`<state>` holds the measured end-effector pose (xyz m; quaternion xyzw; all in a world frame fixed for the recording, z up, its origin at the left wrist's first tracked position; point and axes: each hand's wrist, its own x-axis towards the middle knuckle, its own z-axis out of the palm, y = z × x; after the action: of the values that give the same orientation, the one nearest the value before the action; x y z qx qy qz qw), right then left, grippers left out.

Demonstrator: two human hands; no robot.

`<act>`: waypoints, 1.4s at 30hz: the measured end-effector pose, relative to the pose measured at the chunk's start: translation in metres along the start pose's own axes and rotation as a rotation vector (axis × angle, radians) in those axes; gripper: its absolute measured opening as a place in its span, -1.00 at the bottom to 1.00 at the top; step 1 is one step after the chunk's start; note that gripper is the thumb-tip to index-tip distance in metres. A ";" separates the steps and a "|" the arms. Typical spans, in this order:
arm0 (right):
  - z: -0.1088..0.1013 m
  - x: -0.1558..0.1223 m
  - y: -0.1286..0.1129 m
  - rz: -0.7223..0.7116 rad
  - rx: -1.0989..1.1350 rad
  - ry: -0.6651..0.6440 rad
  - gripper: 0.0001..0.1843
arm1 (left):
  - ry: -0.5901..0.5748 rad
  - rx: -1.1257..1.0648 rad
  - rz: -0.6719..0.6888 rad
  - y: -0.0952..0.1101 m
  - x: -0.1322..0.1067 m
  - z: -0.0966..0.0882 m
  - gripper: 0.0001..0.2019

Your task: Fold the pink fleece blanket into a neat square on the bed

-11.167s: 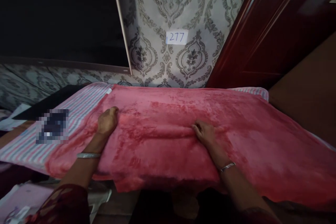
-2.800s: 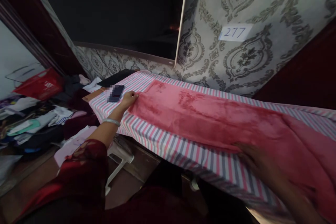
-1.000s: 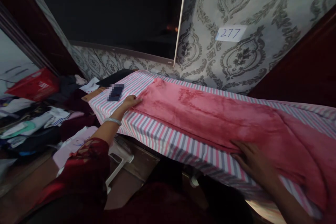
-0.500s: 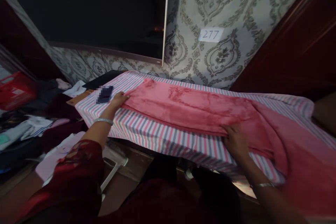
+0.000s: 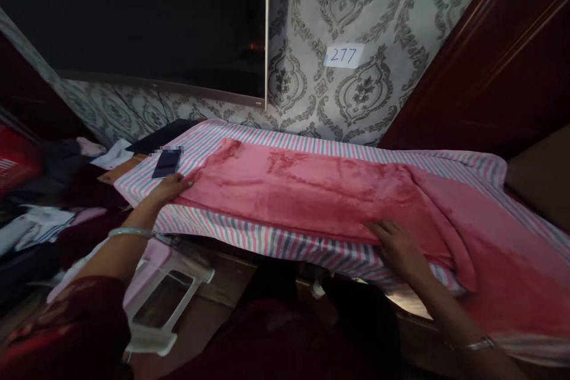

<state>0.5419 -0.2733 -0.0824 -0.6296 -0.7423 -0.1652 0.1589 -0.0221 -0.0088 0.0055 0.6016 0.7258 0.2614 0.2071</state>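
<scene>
One dark red sleeve [image 5: 66, 326] lay closest to my camera, at the lower left, and beyond it I could see a pale bracelet [image 5: 130, 232] on the left wrist. A silvery bracelet [image 5: 477, 344] circled the right wrist, and a white stool [image 5: 154, 341] stood on the floor below the left forearm.

A little farther out, I had the right hand [image 5: 398, 249] palm down at the near edge of the pink-red blanket [image 5: 289, 196], fingers slightly apart and their tips on the fabric; I could not tell whether the thumb was pinching that edge. The left hand [image 5: 171, 189] touched the blanket's left end near its front corner, fingers bent, and I could not make out whether they gripped it. The blanket lay in a long folded strip across a striped cloth [image 5: 214, 224], with a wider layer spreading out at the right end.

Just beyond the left hand I saw a dark phone [image 5: 166, 166] on the stripes. A clothes pile [image 5: 40, 219] sat off to the left. Behind everything were a large dark screen [image 5: 155, 18], patterned wallpaper [image 5: 307, 35] bearing a card [image 5: 344, 56] marked 277, and a dark red panel [image 5: 481, 71] on the right.
</scene>
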 end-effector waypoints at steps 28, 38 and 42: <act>0.048 0.140 0.093 0.124 0.290 0.040 -0.56 | -0.097 0.233 0.064 0.034 0.080 0.044 -0.71; 0.078 0.167 0.125 0.163 0.158 -0.057 -0.44 | -0.055 0.135 0.016 0.077 0.147 0.074 -0.73; 0.099 0.163 0.139 0.180 0.102 -0.005 -0.43 | -0.063 0.045 -0.028 0.086 0.161 0.092 -0.76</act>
<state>0.6513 -0.0641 -0.0926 -0.6853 -0.6905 -0.1109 0.2030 0.0699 0.1734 -0.0099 0.6039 0.7329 0.2230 0.2200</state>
